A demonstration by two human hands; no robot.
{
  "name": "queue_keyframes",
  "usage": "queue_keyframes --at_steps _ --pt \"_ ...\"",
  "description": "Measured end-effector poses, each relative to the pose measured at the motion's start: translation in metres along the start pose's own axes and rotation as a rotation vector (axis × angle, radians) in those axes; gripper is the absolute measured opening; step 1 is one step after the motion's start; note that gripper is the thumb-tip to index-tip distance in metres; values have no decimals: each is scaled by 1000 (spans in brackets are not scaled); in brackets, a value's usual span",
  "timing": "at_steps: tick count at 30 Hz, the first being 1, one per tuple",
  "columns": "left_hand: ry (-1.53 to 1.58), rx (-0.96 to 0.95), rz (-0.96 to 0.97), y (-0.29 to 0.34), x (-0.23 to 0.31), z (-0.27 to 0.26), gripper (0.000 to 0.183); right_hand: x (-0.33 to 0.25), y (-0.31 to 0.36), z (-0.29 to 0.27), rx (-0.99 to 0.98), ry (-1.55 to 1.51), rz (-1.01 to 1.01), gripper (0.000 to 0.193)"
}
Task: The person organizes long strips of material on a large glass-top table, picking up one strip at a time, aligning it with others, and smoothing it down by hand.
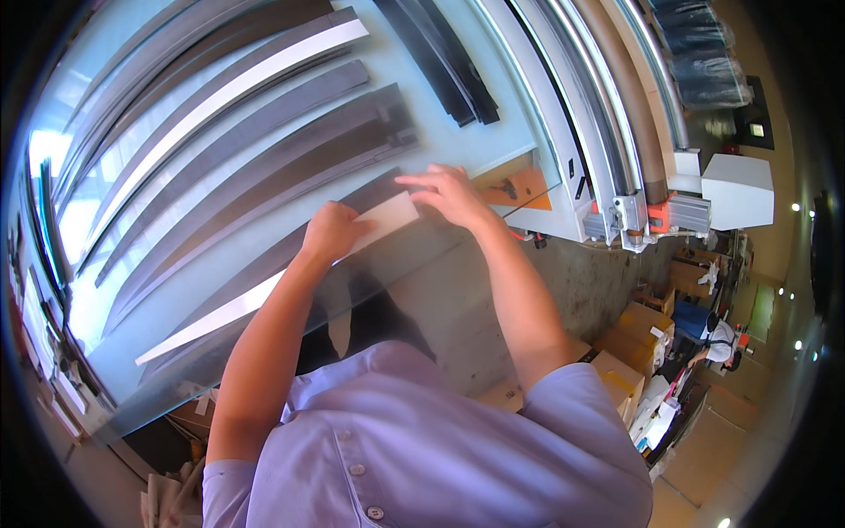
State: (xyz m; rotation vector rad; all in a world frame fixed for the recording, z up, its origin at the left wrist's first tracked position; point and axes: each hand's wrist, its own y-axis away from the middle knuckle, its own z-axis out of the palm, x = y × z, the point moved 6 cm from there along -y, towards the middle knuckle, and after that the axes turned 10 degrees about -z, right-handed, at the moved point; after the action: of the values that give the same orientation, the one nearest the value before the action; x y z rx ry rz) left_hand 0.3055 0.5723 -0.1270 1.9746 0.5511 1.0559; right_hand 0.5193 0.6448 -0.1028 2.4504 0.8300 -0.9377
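A long white strip (392,218) lies slantwise along the near edge of a glass-topped table, on or against a dark grey strip (268,260). My left hand (332,231) is closed, fingers curled at the strip's far side and thumb pressed on its white face. At the strip's right end is my right hand (447,195), its fingers stretched out and apart, the lower ones touching the end. My left forearm hides part of the white strip.
Beyond my hands lie several dark strips (264,172) and another white strip (299,51). More black strips (444,66) rest at the back. A machine with long metal rails (607,106) borders the right. Cardboard boxes (638,330) and another person (722,341) are farther right.
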Motion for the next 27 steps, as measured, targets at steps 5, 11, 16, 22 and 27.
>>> queue_keyframes --at_steps 5,11,16,22,27 --pt "-14 53 -5 -8 7 6 33 6 3 1 52 0 -38 47" --pt "-16 81 -49 -9 3 7 31 6 1 3 89 -28 -66 50" --pt "-23 98 -91 -2 8 5 32 4 1 2 86 -6 -85 49" --pt "-58 138 -88 3 11 6 34 -1 3 0 82 1 -52 48" --pt "-185 248 -14 4 8 6 38 -1 3 5 115 62 -91 47"
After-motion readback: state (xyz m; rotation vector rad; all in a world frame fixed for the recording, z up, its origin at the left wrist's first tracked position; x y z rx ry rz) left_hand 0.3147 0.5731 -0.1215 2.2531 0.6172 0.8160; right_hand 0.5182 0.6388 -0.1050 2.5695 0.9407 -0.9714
